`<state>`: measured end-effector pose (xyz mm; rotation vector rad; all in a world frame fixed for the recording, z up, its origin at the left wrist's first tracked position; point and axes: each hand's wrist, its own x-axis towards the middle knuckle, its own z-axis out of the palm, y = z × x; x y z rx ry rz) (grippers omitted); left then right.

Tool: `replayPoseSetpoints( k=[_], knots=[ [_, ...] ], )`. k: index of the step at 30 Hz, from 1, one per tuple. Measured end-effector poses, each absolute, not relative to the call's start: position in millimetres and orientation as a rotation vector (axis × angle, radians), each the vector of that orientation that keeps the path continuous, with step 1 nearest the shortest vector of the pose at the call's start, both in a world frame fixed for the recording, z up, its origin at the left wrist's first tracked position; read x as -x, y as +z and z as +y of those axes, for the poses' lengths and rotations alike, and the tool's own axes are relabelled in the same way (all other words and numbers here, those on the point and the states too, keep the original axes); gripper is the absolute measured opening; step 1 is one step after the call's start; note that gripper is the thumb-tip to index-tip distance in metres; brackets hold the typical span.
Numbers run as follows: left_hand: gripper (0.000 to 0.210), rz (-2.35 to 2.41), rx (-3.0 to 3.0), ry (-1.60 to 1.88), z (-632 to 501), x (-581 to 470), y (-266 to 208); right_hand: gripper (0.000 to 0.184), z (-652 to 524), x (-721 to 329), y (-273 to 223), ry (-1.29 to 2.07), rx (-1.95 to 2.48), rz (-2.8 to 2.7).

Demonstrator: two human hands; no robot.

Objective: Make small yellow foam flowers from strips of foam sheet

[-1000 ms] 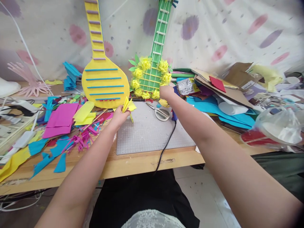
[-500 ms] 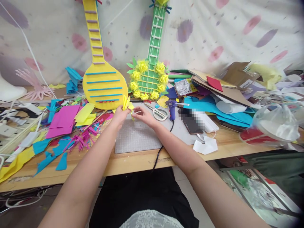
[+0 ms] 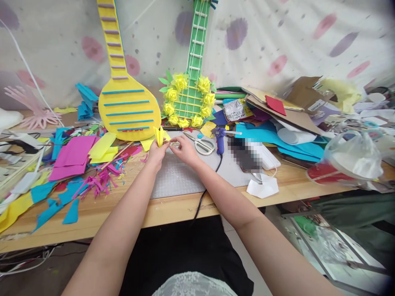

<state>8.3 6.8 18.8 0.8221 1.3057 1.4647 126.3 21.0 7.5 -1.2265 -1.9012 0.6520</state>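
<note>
My left hand (image 3: 157, 154) is closed on a folded piece of yellow paper (image 3: 159, 135), which fans upward above the fingers. Right beside it, my right hand (image 3: 185, 151) has its fingertips pinched at the lower end of the same yellow paper; the fingers partly hide that end. Both hands are over the grey cutting mat (image 3: 175, 181). Behind them stand a yellow paper guitar (image 3: 129, 109) with blue strips and a green paper guitar (image 3: 191, 98) ringed with yellow paper flowers. Scissors (image 3: 203, 146) and a purple glue gun (image 3: 220, 142) lie right of my right hand.
Magenta paper sheets (image 3: 74, 156) and blue scraps (image 3: 70, 211) are spread on the left. A pixelated dark phone (image 3: 245, 156) lies right of the glue gun. Blue sheets (image 3: 274, 142), cardboard (image 3: 286, 109) and a bagged red tub (image 3: 327, 174) crowd the right. A black cord (image 3: 200, 205) hangs over the table edge.
The view has shifted slightly, so the guitars and bench items appear farther left. My right fingertips have closed in on the paper, nearer to my left hand.
</note>
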Motion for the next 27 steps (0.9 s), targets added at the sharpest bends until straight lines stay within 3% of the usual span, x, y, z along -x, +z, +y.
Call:
replayPoseSetpoints(
  k=[7, 15, 22, 27],
  knots=[
    [0.03, 1.276, -0.784, 1.442, 2.9, -11.1, 16.0, 0.013, 17.0, -126.9, 10.8, 0.534, 1.27, -1.945],
    [0.011, 1.182, -0.726, 1.311, 0.3, -3.2, 15.6, 0.007, 26.9, -140.4, 10.5, 0.528, 1.315, -1.793],
    [0.015, 0.698, -0.622, 0.917, -6.1, 7.2, 17.5, 0.016, 34.6, -154.3, 13.3, 0.954, 1.36, -1.394],
    [0.014, 0.632, -0.555, 0.727, -11.4, 5.7, 19.4, 0.032, 32.9, -149.3, 12.7, 1.219, 1.074, -1.231]
  ],
)
